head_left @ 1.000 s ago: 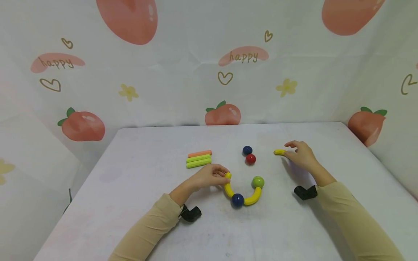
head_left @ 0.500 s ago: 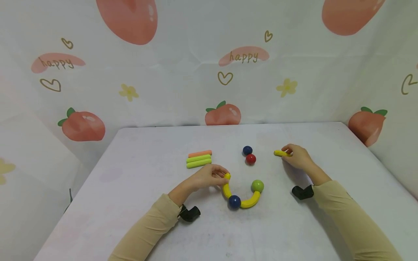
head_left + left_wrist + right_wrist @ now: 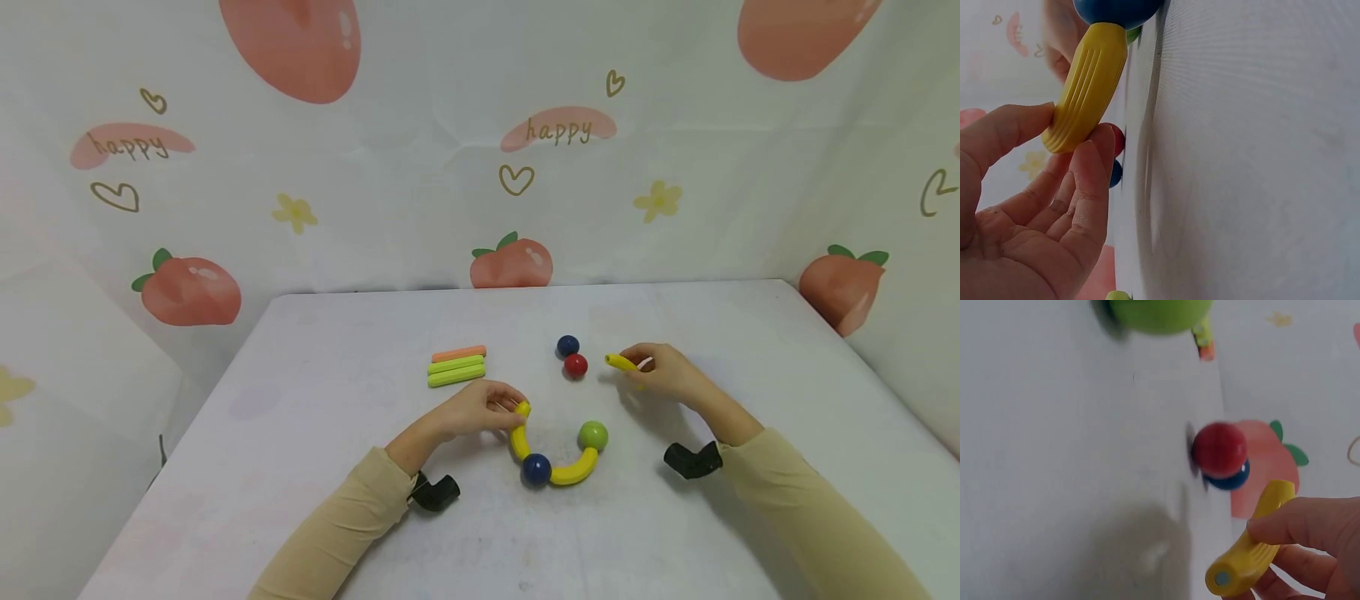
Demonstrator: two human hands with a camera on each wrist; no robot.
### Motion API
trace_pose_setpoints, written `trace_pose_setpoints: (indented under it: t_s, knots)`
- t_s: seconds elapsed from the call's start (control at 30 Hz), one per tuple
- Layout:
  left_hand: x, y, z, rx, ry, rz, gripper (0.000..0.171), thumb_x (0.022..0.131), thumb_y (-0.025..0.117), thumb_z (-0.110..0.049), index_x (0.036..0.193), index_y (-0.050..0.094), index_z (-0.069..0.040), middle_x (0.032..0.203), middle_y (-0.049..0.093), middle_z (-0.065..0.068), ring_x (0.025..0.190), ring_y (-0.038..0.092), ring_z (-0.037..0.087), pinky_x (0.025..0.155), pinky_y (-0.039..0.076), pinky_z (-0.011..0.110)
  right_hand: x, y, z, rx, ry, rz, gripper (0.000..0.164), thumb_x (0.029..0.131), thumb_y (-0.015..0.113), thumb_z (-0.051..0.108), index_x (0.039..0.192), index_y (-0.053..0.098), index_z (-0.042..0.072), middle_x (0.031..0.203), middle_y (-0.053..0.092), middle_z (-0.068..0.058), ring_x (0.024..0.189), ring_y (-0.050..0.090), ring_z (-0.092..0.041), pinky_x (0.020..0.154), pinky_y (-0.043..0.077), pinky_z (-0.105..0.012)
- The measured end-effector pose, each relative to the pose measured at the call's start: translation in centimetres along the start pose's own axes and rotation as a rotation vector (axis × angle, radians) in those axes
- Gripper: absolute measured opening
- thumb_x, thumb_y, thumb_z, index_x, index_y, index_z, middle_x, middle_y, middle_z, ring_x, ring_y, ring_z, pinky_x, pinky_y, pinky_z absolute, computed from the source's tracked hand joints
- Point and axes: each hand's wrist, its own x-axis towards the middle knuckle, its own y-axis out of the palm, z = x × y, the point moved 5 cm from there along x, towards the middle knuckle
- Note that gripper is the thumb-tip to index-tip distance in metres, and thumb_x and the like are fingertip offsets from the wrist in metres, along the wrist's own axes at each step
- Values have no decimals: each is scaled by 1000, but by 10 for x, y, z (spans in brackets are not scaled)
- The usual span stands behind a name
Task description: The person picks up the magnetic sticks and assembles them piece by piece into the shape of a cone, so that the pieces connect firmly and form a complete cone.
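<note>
My left hand [image 3: 480, 408] pinches the upper end of a curved yellow rod [image 3: 1088, 87] between thumb and fingers. That rod joins a dark blue ball [image 3: 536, 471], from which another curved yellow rod [image 3: 576, 472] runs to a green ball [image 3: 593, 436], making a U shape. Over on the right, my right hand [image 3: 663, 375] grips a separate curved yellow rod [image 3: 1254, 553] by its middle, raised above the table. A pale round disc [image 3: 1222, 578] shows in that rod's near end. Just left of it lie a red ball [image 3: 576, 366] and a second dark blue ball [image 3: 567, 346].
Two lime-green sticks [image 3: 456, 371] and an orange stick [image 3: 459, 353] lie side by side behind my left hand. Black curved pieces [image 3: 693, 460] sit at both wrists. The white table [image 3: 337, 350] ends at a printed curtain [image 3: 405, 183].
My right hand has picked up the loose yellow rod and brought it left and nearer. The U-shaped chain has shifted slightly toward me, with my left hand still holding its end.
</note>
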Motion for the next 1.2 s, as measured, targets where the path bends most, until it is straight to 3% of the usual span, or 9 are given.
trace_pose_setpoints:
  t_s: [0.27,0.67,0.87,1.2]
  knots:
    - [-1,1,-1,5,2,4,36,85,67,-19,116,61,-3,104,65,10,87,59,10,69,47,18,-9,17,20,105,-59,86,35,86,64,16,114,53,-1,107,59,-22,88,57,-23,74,51,-29]
    - [-1,0,-2,16,8,6,35,85,67,-21,116,62,-5,105,65,9,91,58,11,72,47,18,-16,37,29,238,-54,147,40,86,67,22,111,46,-1,95,57,-13,75,55,-16,66,49,-26]
    - [0,1,-2,7,14,16,35,85,68,-21,115,62,-5,104,65,9,90,58,11,72,48,19,-17,41,30,239,-43,147,38,86,67,23,108,46,0,94,57,-12,74,55,-16,66,49,-26]
    - [2,5,-3,-1,9,22,32,85,67,-20,114,63,-6,103,65,9,87,60,10,74,50,20,-20,49,38,212,-128,223,29,89,62,17,110,49,3,96,62,-16,76,59,-18,70,52,-30]
